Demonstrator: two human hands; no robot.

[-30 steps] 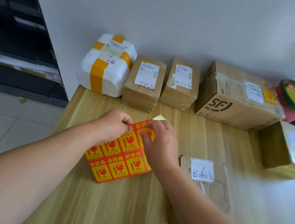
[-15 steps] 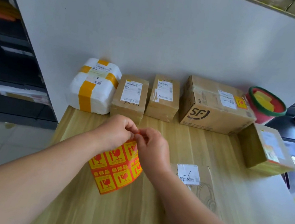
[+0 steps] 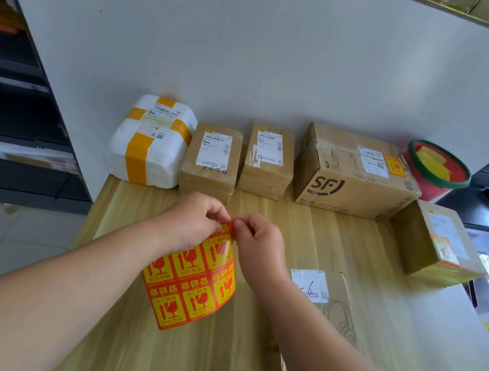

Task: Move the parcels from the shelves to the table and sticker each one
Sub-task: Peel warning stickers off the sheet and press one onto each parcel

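Observation:
A red and yellow sheet of fragile stickers [image 3: 191,285] hangs above the wooden table [image 3: 228,356]. My left hand [image 3: 190,225] pinches its top edge, and my right hand [image 3: 260,244] pinches the top corner right beside it. Along the wall stand a white foam parcel with yellow tape [image 3: 152,141], two small brown boxes [image 3: 211,158] [image 3: 267,160] and a large SF carton [image 3: 355,172] bearing a red sticker. Another box [image 3: 439,241] sits at the right edge. A flat brown parcel [image 3: 330,304] with a white label lies under my right forearm.
A red bucket with a green rim [image 3: 433,171] stands at the back right. Dark shelves [image 3: 10,121] with parcels run down the left side, over a tiled floor. A white wall backs the table.
The sticker sheet has been lifted off the table and now hangs upright from both hands. My head has tilted up, showing more wall.

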